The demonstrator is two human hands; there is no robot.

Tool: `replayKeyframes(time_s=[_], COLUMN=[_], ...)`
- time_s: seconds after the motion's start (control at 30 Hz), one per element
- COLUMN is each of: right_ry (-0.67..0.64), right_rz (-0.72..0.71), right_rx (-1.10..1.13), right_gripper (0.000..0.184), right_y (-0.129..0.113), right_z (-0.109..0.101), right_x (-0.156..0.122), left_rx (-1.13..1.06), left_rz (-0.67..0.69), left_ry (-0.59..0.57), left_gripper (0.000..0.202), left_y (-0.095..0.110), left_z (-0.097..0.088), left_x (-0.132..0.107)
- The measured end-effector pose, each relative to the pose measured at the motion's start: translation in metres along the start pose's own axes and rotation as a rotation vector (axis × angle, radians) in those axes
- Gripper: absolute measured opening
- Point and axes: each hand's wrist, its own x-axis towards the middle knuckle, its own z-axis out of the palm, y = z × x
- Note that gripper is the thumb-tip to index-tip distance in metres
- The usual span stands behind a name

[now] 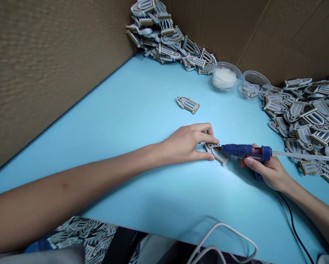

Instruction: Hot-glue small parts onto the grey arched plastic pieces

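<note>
My left hand (188, 143) rests on the light blue table (131, 121) and pinches a small ornate arch-shaped piece (218, 154) between thumb and fingers, holding it flat. My right hand (266, 170) grips a blue glue gun (243, 151), its nozzle tip touching the left end of that piece. A clear glue stick (304, 156) sticks out of the gun's back toward the right.
One loose arch piece (188, 104) lies beyond my left hand. Heaps of the same pieces sit at the back corner (167, 36) and on the right (304, 117). Two clear plastic cups (226, 77) stand by the cardboard walls (43, 66). Cables hang at the near edge.
</note>
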Motion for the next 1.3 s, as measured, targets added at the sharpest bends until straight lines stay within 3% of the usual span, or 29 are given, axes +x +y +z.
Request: replayKeyframes(time_s=[0.8, 0.97, 1.03, 1.13, 1.2, 1.3], right_ry=[0.032, 0.041, 0.107, 0.316, 0.434, 0.507], right_rz=[0.038, 0.058, 0.019, -0.085, -0.145, -0.143], right_rx=[0.03, 0.179, 0.33, 0.46, 0.408, 0.304], right_gripper=[0.049, 0.048, 0.052, 0.054, 0.048, 0.044], right_y=[0.004, 0.002, 0.001, 0.004, 0.01, 0.018], right_z=[0.002, 0.006, 0.009, 0.012, 0.011, 0.008], right_x=[-0.003, -0.005, -0.006, -0.006, -0.004, -0.001], left_rx=[-0.028, -0.037, -0.034, -0.009, 0.048, 0.157], left_rz=[-0.001, -0.014, -0.024, 0.018, 0.071, 0.059], left_ry=[0.009, 0.003, 0.004, 0.014, 0.004, 0.018], left_gripper=[0.037, 0.038, 0.039, 0.044, 0.047, 0.059], left_y=[-0.001, -0.002, -0.001, 0.003, 0.008, 0.014], left_z=[0.001, 0.001, 0.0, -0.002, -0.002, -0.001], left_x=[0.0, 0.001, 0.001, 0.0, -0.001, -0.002])
